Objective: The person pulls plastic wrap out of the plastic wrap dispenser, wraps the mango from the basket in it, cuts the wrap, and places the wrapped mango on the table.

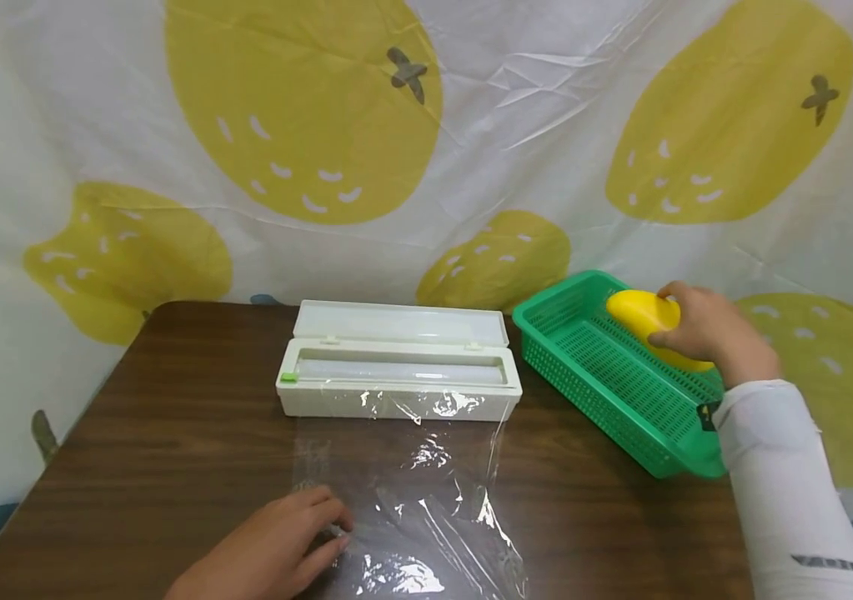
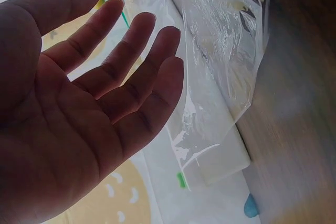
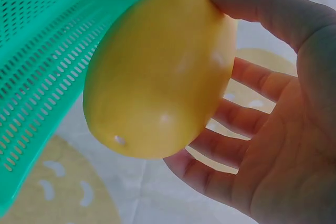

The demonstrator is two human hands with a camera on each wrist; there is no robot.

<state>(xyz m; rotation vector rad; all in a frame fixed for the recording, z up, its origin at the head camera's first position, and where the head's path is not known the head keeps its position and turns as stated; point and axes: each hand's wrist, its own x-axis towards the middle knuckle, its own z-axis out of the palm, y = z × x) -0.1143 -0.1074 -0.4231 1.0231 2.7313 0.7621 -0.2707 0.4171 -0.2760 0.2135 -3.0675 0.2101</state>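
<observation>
Over the green basket (image 1: 591,392), my right hand (image 1: 711,329) holds a smooth yellow mango (image 1: 639,312). In the right wrist view the thumb presses on one side of the mango (image 3: 157,77) and the fingers curl behind it. My left hand (image 1: 276,542) is at the left edge of a sheet of clear plastic wrap (image 1: 426,508). Its fingers (image 2: 134,51) look relaxed and spread in the left wrist view, holding nothing. The sheet runs from a white wrap dispenser box (image 1: 396,404) toward the front of the table, wrinkled and shiny.
The dispenser's lid (image 1: 399,323) stands raised at the back, showing the roll (image 1: 396,371) inside. A green slider (image 1: 289,377) sits at its left end. The dark wooden table (image 1: 171,433) meets a lemon-print cloth (image 1: 306,250) behind. The basket stands at the back right.
</observation>
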